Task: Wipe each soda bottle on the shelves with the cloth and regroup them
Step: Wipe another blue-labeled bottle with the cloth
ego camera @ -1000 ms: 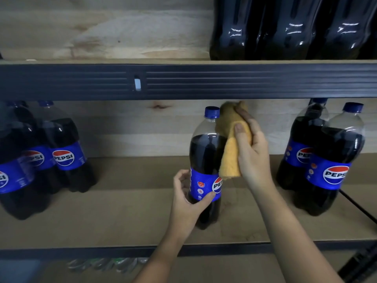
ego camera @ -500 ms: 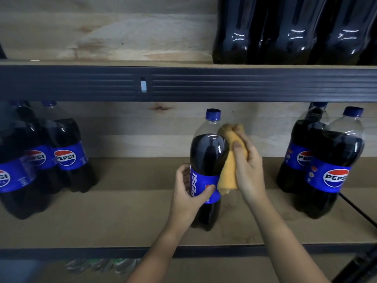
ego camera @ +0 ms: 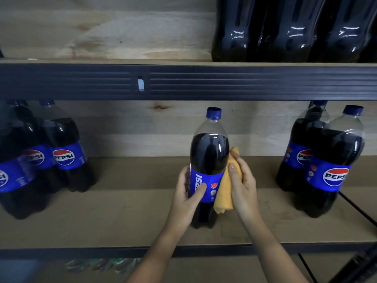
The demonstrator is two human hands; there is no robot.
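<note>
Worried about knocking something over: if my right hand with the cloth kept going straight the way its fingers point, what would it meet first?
The right hand, gripping the orange cloth, points up-left: it meets the dark blue-labelled plastic soda bottle first, probably touching already.

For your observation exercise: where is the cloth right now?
In the head view, the yellow cloth is at centre, pressed by the right hand against the right side of the bottle that the left hand grips.
</note>
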